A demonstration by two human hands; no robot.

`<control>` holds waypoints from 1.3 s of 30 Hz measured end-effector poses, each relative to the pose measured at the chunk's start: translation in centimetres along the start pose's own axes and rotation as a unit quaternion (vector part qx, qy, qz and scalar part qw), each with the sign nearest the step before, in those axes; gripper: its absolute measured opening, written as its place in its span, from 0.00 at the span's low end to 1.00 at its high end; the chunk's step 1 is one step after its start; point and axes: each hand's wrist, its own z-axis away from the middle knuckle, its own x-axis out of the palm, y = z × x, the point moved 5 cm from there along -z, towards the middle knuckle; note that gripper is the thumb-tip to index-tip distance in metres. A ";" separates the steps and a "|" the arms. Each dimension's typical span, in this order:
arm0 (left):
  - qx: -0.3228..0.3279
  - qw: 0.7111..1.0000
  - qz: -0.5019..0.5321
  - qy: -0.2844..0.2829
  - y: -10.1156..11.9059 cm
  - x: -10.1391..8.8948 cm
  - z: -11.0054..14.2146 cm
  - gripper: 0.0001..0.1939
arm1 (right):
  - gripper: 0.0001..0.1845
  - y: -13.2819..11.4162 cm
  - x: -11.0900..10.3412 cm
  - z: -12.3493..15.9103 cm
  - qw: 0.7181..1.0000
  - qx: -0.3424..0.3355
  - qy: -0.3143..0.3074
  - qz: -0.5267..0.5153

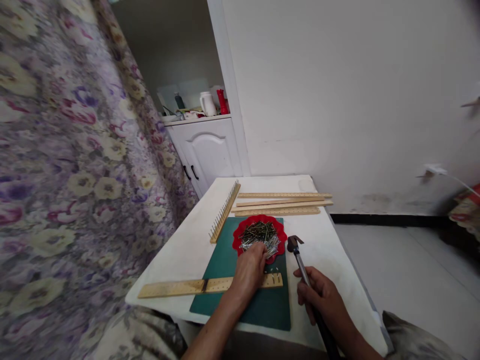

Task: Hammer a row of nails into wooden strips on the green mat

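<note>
A hammer is held in the right hand at four o'clock of a red scalloped bowl, its handle wrapped by the fingers. The left hand is lowered to the bowl's six o'clock rim, fingertips among loose nails; whether one is pinched cannot be told. Below, a drilled wooden strip is laid across a green mat on the white counter, a few nails set at its three o'clock end. A nail-studded strip is seen at ten o'clock. The nails, likely light, stiff and slippery, are best pinched singly by the shank; the hammer, judged head-heavy, is best gripped low; the stiff strip, by its edges.
</note>
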 end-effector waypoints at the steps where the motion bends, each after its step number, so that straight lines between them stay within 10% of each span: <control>1: -0.005 1.000 -0.004 0.001 -0.1 0.1 -0.1 0.08 | 0.18 0.0 0.0 0.0 1.000 0.000 0.001 0.000; 11: -0.008 1.000 -0.017 0.016 -0.7 0.7 -0.8 0.10 | 0.17 0.0 0.1 0.0 1.000 -0.003 0.003 -0.001; 17: 0.084 0.994 0.073 0.016 3.4 -1.4 2.2 0.10 | 0.16 -0.4 -0.3 -0.3 0.999 -0.015 0.039 0.004; 25: 0.116 0.976 0.182 -0.019 6.0 0.8 5.5 0.08 | 0.19 -0.4 -0.8 -0.4 0.998 -0.013 0.048 -0.045; 34: -0.055 0.843 0.533 0.045 4.7 3.0 5.7 0.02 | 0.20 0.0 -0.7 -0.4 0.997 -0.003 0.032 -0.074; 39: -0.037 0.846 0.527 0.065 4.9 2.8 6.0 0.04 | 0.20 0.2 -0.3 -0.2 0.997 -0.004 0.026 -0.074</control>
